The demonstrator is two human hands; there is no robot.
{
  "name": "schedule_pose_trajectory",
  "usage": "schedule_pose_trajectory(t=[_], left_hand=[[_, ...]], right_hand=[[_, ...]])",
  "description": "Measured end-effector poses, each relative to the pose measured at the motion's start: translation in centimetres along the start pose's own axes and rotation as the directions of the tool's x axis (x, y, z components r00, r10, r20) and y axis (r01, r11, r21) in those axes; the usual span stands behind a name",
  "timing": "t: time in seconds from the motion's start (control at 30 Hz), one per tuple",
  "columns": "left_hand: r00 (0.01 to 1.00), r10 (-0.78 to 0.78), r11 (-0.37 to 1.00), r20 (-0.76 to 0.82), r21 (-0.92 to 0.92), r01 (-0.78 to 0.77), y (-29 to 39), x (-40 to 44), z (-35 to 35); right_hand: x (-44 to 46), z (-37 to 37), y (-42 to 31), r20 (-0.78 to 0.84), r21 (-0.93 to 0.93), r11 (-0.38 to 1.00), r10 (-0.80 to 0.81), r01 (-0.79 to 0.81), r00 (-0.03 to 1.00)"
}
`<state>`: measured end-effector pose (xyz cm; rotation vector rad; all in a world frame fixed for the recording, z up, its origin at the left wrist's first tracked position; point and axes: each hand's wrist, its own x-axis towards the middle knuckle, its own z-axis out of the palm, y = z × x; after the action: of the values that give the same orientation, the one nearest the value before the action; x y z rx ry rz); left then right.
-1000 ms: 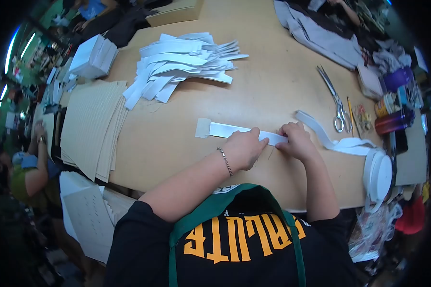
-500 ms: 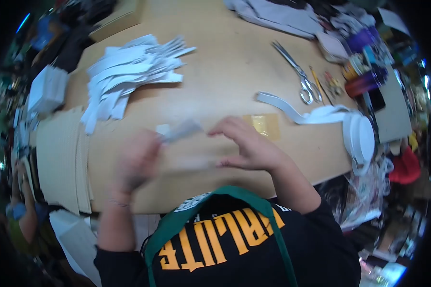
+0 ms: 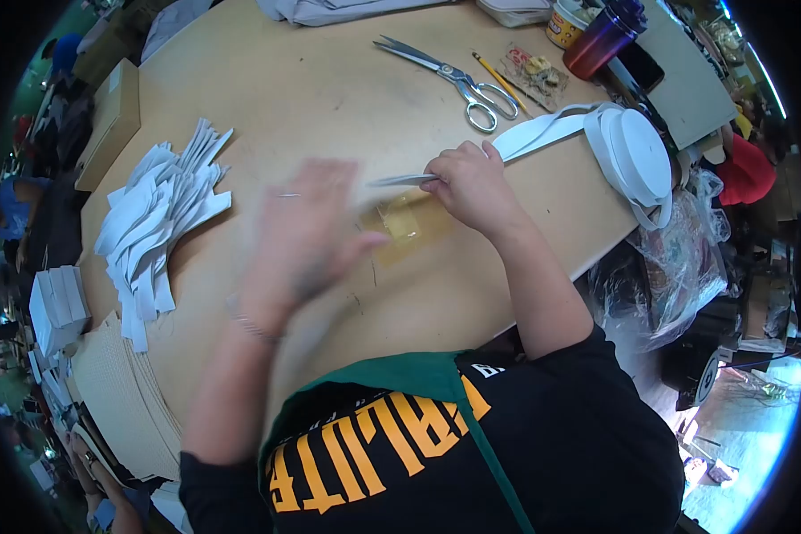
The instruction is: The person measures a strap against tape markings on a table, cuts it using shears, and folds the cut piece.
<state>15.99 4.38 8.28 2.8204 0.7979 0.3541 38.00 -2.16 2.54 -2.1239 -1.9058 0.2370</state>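
My right hand (image 3: pixel 472 187) grips the free end of a wide white band (image 3: pixel 543 133), fingers closed round it. A short end of the band sticks out to the left of the fingers. From there the band runs back to its white roll (image 3: pixel 645 160) at the right table edge. My left hand (image 3: pixel 307 231) is above the table to the left of that end, smeared by motion. Its fingers look stretched out with the thumb apart, and I see nothing in it. Below the band's end, yellowish clear tape (image 3: pixel 402 224) lies on the tabletop.
Cut white strips (image 3: pixel 156 222) are heaped at the left. Metal scissors (image 3: pixel 458 82), a yellow pencil (image 3: pixel 498 78) and a purple-red bottle (image 3: pixel 603 40) lie or stand at the back. Stacked beige sheets (image 3: pixel 120 392) and a white block-like stack (image 3: pixel 60 307) sit at the left edge.
My right hand has moved up and taken hold of the band's end. The blurred pale piece near my left hand is no longer seen there. The view has turned and shifted right.
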Motion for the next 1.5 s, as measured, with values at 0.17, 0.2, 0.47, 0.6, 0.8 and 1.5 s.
schedule_pose_trajectory(t=[0.17,0.2,0.47,0.6,0.8,1.5], left_hand=[[1.0,0.021,0.999,0.022,-0.039,-0.02,4.6,2.8,5.1],[0.999,0.047,0.997,-0.008,-0.061,-0.047,4.8,2.8,5.3],[0.997,0.048,0.949,-0.056,-0.308,-0.063,4.9,0.4,4.5],[0.997,0.075,0.934,-0.021,-0.35,-0.077,4.3,-1.9,2.1],[0.972,-0.131,0.881,0.197,-0.426,0.205,1.9,-9.3,-0.3],[0.931,-0.311,0.854,0.191,-0.372,0.362,1.9,-13.8,1.4]], right_hand=[[-2.2,-2.3,-0.3,0.017,0.064,0.998,-0.03,0.029,0.999],[-2.8,-2.6,-0.2,0.013,0.094,0.995,-0.034,0.033,0.999],[-4.2,-3.5,16.7,-0.624,-0.124,0.907,0.243,-0.401,0.743],[-4.7,-4.3,19.6,-0.481,-0.361,0.579,0.555,-0.731,0.678],[-13.5,-5.9,23.8,-0.328,-0.456,0.835,0.166,-0.309,0.93],[-12.8,-5.5,30.4,-0.329,-0.651,0.699,0.092,-0.296,0.94]])
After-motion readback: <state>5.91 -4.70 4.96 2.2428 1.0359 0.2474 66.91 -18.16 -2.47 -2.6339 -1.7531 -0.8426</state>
